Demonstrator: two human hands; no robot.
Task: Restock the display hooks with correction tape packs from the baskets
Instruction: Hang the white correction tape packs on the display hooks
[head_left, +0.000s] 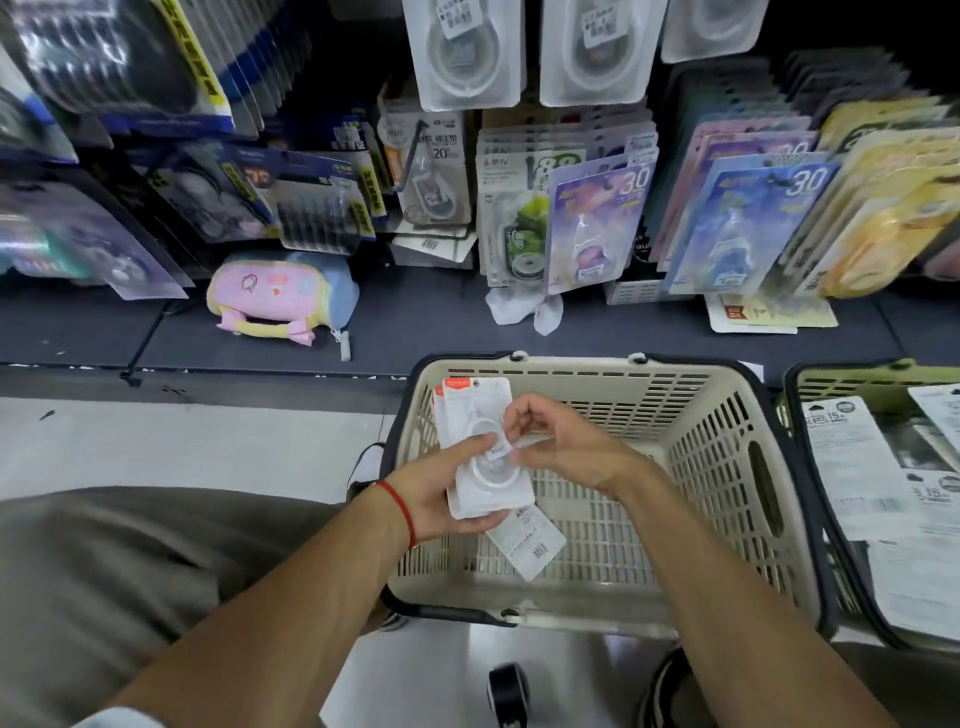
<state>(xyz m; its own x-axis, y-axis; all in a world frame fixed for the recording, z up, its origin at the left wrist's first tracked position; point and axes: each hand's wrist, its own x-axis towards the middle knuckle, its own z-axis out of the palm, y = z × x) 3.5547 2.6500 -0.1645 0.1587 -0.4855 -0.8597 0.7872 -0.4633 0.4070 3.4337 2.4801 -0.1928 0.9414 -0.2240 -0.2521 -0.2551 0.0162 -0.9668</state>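
My left hand (436, 493) grips a small stack of white correction tape packs (480, 426) from below, held over the left side of a beige basket (727, 457). My right hand (556, 441) pinches the right edge of the top pack with its fingertips. One more white pack (530, 543) lies on the basket floor just under the stack. Matching white packs (462, 57) hang on display hooks at the top centre, with another row (597, 52) beside them.
A second basket (800, 395) at the right holds several flat packs (857, 467). Coloured tape packs (597, 223) hang in rows above a dark shelf base (415, 338). A pink pouch (275, 296) lies on that base. My knee (104, 571) fills the lower left.
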